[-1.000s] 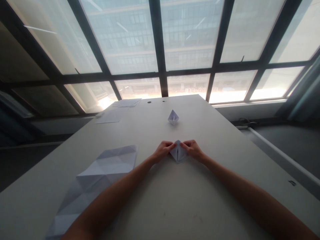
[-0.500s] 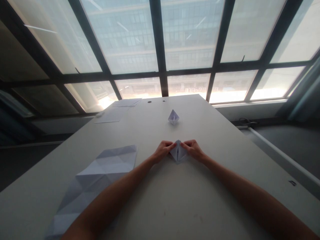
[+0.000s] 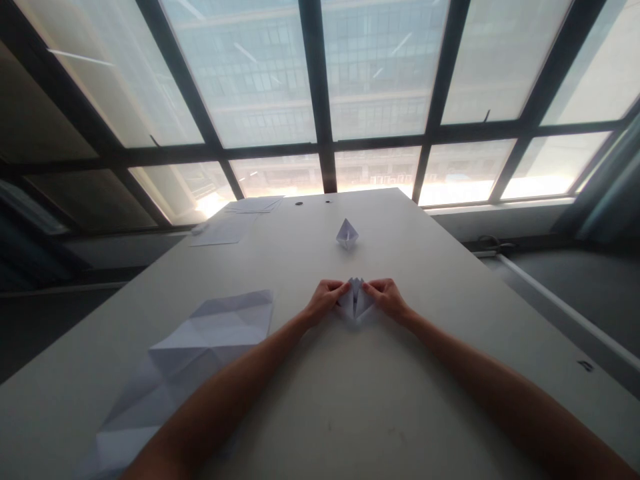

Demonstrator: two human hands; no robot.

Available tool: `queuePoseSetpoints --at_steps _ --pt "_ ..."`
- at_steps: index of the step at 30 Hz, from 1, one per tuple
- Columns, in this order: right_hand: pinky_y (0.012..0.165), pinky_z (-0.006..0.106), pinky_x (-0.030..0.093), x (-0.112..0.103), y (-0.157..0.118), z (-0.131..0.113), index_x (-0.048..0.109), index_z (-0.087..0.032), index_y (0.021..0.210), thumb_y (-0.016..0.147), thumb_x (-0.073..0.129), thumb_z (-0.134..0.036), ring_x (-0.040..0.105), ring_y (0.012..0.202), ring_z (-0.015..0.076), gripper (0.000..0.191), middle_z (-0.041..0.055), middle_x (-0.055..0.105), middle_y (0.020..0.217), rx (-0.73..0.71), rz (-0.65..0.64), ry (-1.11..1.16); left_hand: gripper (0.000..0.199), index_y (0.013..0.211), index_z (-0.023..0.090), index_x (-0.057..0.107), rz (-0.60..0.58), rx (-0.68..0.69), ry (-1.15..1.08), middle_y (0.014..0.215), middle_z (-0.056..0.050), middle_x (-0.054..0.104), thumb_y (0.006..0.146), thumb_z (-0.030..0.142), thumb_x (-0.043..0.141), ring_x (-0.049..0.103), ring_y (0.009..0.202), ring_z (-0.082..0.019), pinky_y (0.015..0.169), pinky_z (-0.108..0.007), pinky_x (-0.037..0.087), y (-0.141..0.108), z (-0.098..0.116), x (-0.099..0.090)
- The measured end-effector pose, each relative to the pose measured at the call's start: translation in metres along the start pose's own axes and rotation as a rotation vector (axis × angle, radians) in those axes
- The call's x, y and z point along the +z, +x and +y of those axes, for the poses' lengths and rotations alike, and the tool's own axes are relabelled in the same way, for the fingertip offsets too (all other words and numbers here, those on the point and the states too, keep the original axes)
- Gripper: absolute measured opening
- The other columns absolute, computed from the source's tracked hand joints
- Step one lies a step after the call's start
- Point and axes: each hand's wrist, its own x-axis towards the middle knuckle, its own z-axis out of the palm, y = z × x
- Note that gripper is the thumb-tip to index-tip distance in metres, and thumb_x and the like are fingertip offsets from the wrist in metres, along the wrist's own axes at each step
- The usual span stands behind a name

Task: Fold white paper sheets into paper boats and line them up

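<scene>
A small piece of folded white paper (image 3: pixel 363 305) stands over the middle of the white table (image 3: pixel 320 393). My left hand (image 3: pixel 326 298) pinches its left side between thumb and fingers. On the opposite side my right hand (image 3: pixel 385 296) grips it the same way. A dark gap runs down between the paper's two halves, with points spread at the top. Just beyond my hands sits another folded paper shape (image 3: pixel 347 235), pointed at the top. My fingers behind the folded paper are partly hidden.
Creased white paper (image 3: pixel 215 327) lies at the left, partly under my left forearm. Several flat sheets (image 3: pixel 223 230) rest at the far left of the table. Large dark-framed windows (image 3: pixel 320 80) rise behind. A small dark mark (image 3: pixel 585 365) is near the right edge.
The folded paper's top has been drawn apart, and the gap between its halves is wider. My left hand has shifted slightly left. The creased paper at the left has slid slightly left.
</scene>
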Motion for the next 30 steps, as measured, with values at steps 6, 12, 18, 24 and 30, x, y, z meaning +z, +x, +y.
queuePoseSetpoints --at_steps 6,12,18,24,30 --pt "0.052 0.025 0.031 -0.007 0.005 0.001 0.062 -0.015 0.057 0.081 0.059 -0.05 0.042 0.053 0.0113 0.043 -0.0006 0.053 0.055 -0.02 0.109 0.022 0.056 0.075 0.01 0.072 0.124 -0.041 -0.113 0.058 0.0 0.055 0.07 0.066 0.071 0.043 0.049 -0.009 0.045 -0.021 0.029 0.004 -0.006 -0.005" --pt "0.052 0.025 0.033 -0.006 0.004 0.002 0.07 -0.014 0.072 0.076 0.067 -0.052 0.046 0.056 0.0123 0.038 0.0003 0.06 0.062 -0.034 0.011 0.028 0.054 0.068 0.01 0.07 -0.01 0.005 -0.007 0.054 0.002 0.049 0.074 0.063 0.07 0.037 0.048 -0.008 0.045 -0.021 0.023 0.003 -0.003 -0.004" --pt "0.05 0.024 0.03 -0.004 0.003 -0.001 0.063 -0.015 0.065 0.076 0.069 -0.049 0.041 0.053 0.0102 0.036 -0.0032 0.052 0.056 -0.039 -0.018 0.05 0.055 0.063 0.011 0.066 -0.046 0.004 0.04 0.051 0.003 0.045 0.074 0.064 0.068 0.034 0.048 -0.008 0.045 -0.022 0.021 -0.002 0.004 -0.005" --pt "0.051 0.024 0.03 -0.005 0.004 -0.005 0.06 -0.017 0.063 0.073 0.07 -0.048 0.041 0.053 0.0105 0.034 -0.0042 0.05 0.055 -0.01 0.042 0.111 0.052 0.063 0.011 0.068 0.031 -0.023 -0.038 0.051 0.001 0.05 0.073 0.062 0.07 0.038 0.047 -0.008 0.043 -0.021 0.024 0.001 -0.002 -0.008" --pt "0.052 0.025 0.037 -0.011 0.008 0.002 0.063 -0.017 0.069 0.077 0.067 -0.051 0.047 0.053 0.0126 0.036 -0.0023 0.055 0.056 -0.042 0.258 0.136 0.05 0.094 0.013 0.077 0.199 -0.006 -0.278 0.094 -0.011 0.072 0.072 0.058 0.075 0.063 0.076 -0.019 0.059 -0.024 0.047 0.013 -0.013 -0.01"
